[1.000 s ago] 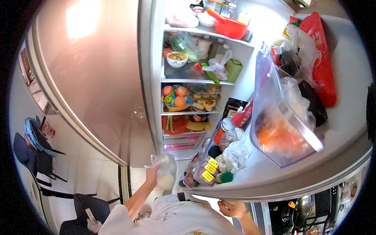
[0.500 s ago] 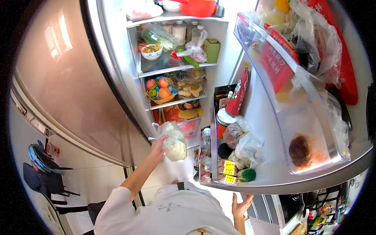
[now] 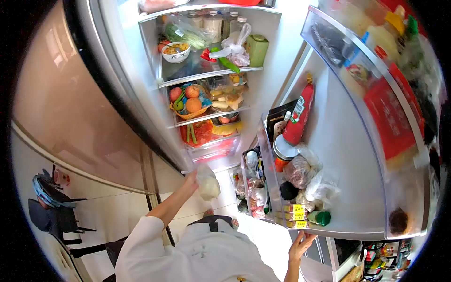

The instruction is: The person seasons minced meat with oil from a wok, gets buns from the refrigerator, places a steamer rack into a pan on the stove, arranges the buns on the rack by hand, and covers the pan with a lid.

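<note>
My left hand [image 3: 190, 182] is closed on the gathered top of a clear plastic bag [image 3: 208, 184]. Pale, rounded lumps hang inside it, their kind blurred; the bag is in front of the lower fridge shelves, over the floor. At the outer edge of the open refrigerator door [image 3: 350, 155], my right hand [image 3: 301, 244] has its fingers curled against the rim, partly hidden by it. Above that hand, the lower door bin holds a green-capped jar [image 3: 320, 217], yellow-labelled packs [image 3: 296, 216], a white-lidded jar [image 3: 284, 148] and a red squeeze pouch [image 3: 300, 113].
Inside the fridge, the upper shelf carries a bowl of food [image 3: 175, 52], bagged greens [image 3: 188, 35] and a green tin [image 3: 258, 50]. Below sits a fruit basket [image 3: 191, 113]. A brown fridge door panel [image 3: 80, 103] stands at left, with a black chair [image 3: 58, 216] beyond.
The refrigerator door has swung wider to the right. My right hand has gone from spread fingers beside the rim to curled against it. The bag has shifted slightly down in view.
</note>
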`<action>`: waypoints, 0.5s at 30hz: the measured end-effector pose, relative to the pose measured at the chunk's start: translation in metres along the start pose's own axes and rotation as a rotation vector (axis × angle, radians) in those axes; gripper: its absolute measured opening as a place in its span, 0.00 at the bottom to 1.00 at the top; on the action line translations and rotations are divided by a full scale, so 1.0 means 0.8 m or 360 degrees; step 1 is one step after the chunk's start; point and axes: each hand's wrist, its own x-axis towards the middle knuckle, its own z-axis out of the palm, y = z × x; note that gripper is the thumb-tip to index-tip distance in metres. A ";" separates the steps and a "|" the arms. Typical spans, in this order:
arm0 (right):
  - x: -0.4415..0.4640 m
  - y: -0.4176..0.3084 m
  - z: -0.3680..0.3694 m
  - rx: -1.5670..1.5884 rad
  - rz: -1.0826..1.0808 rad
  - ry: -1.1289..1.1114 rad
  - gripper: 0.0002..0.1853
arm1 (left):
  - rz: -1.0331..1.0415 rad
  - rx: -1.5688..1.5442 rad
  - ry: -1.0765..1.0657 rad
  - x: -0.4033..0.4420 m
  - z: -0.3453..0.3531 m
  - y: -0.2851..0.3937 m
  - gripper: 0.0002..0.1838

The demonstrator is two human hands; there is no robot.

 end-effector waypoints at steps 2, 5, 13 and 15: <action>0.002 -0.009 -0.005 0.0008 0.0091 -0.0041 0.34 | -0.0036 -0.0081 0.0033 0.053 0.003 0.017 0.22; -0.010 -0.002 0.000 -0.0094 0.0234 -0.0032 0.33 | 0.0267 -0.0012 0.0249 0.114 0.060 0.067 0.23; -0.019 -0.010 -0.002 -0.0552 0.0307 0.0072 0.33 | 0.1012 0.1165 0.0353 0.309 0.084 0.173 0.29; -0.015 -0.012 -0.005 -0.0504 0.0354 0.0076 0.34 | 0.1522 0.1807 0.0484 0.322 0.073 0.180 0.29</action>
